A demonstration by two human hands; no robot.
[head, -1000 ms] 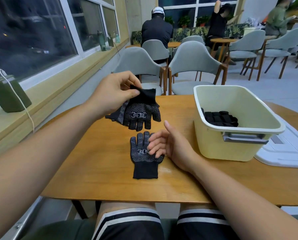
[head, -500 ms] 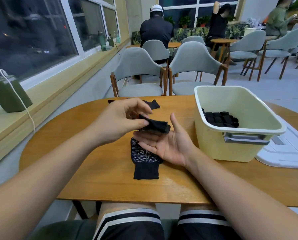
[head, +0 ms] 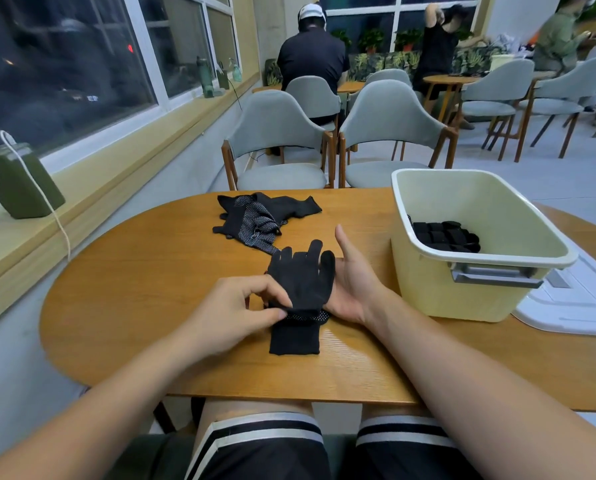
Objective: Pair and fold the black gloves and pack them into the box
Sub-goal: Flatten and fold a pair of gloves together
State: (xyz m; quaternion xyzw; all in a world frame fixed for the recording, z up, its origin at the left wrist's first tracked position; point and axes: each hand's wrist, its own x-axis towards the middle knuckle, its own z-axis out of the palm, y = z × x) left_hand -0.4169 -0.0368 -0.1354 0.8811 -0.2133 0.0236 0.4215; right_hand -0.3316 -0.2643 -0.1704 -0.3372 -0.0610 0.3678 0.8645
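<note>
left hand [head: 236, 308] pinches the top glove [head: 301, 275] at its cuff, right hand [head: 353, 282] flat and relaxed beside it; box [head: 463, 299] close right, open desk [head: 134, 271] left.

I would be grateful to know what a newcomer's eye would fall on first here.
Mid-table, the left hand pinches a black glove laid over a dotted glove, the open right hand against its side. To the right stands a cream box holding folded gloves; a loose heap of gloves lies at the far edge.

Shows only the cuff and a dotted strip of the lower glove [head: 294, 336] under the upper glove [head: 301, 278]. Cannot see the right hand's [head: 352, 285] fingers beneath it, nor count the gloves [head: 442, 235] in the box [head: 463, 296].
</note>
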